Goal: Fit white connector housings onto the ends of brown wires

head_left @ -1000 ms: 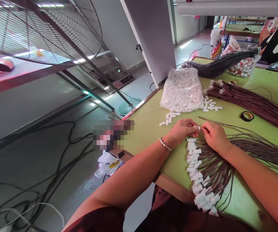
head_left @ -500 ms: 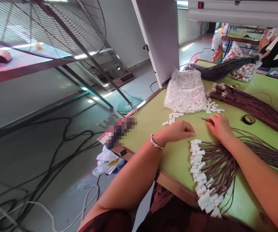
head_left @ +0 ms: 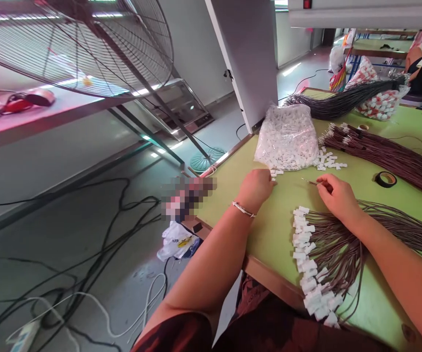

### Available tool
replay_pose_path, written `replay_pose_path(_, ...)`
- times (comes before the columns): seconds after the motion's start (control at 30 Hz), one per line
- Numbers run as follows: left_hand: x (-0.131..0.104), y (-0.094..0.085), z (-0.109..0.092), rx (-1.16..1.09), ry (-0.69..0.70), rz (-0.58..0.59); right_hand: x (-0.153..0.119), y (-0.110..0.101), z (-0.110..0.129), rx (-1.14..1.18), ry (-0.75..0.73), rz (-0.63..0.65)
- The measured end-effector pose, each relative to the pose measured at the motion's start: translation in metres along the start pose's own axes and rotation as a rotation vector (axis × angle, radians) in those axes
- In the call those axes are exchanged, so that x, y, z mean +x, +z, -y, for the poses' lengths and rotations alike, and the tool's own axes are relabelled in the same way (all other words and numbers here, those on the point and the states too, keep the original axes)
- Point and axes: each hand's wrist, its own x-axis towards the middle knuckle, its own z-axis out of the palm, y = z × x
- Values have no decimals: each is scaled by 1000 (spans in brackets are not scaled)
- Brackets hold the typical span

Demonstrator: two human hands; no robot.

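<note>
My left hand (head_left: 257,187) rests by a few loose white connectors (head_left: 277,172) on the green table, fingers bent and pressed together; what they hold, if anything, is hidden. Between the thumb and fingers of my right hand (head_left: 337,195) is a thin pointed metal tool (head_left: 309,182), its tip pointing left. Below both hands, a column of white connectors (head_left: 306,266) ends a fan of brown wires (head_left: 346,249), which runs right under my right forearm. A clear bag of white connectors (head_left: 287,139) stands just beyond my left hand.
A roll of black tape (head_left: 385,179) lies right of my right hand. Behind are brown wire bundles (head_left: 387,151), black wires (head_left: 343,101) and a bag of red-and-white parts (head_left: 377,105). A large fan (head_left: 86,44) stands at left; a person's arm (head_left: 414,61) shows at far right.
My left hand has moved away from the top of the connector column, up and left to the loose connectors. My right hand still holds the tool. The view has shifted slightly.
</note>
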Motion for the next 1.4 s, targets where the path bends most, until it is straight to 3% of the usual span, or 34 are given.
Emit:
replay_pose_path(0.13, 0, 2, -3, 26, 24, 19, -2, -2, 6, 33, -11, 16)
replay_pose_path(0.23, -2, 1, -7, -3, 60, -42, -4, -3, 9, 68, 30, 30)
replay_pose_path(0.37, -4, -1, -16, -287, 86, -100, -5, -4, 11, 115, 102, 25)
replay_pose_path(0.53, -10, 2, -26, -977, 61, 166, -5, -4, 13, 201, 147, -17)
replay_pose_path(0.67, -13, 9, -32, -1239, -23, 333, -7, -6, 13, 242, 163, -68)
replay_pose_path(0.83, -13, 15, -38, -1521, -168, 386, -8, -6, 12, 212, 124, -107)
replay_pose_path(1.03, -16, 15, -41, -1628, -169, 387, -8, -8, 15, 170, 143, -83)
replay_pose_path(1.4, -18, 18, -38, -1609, -105, 472, -7, -7, 13, 170, 189, 12)
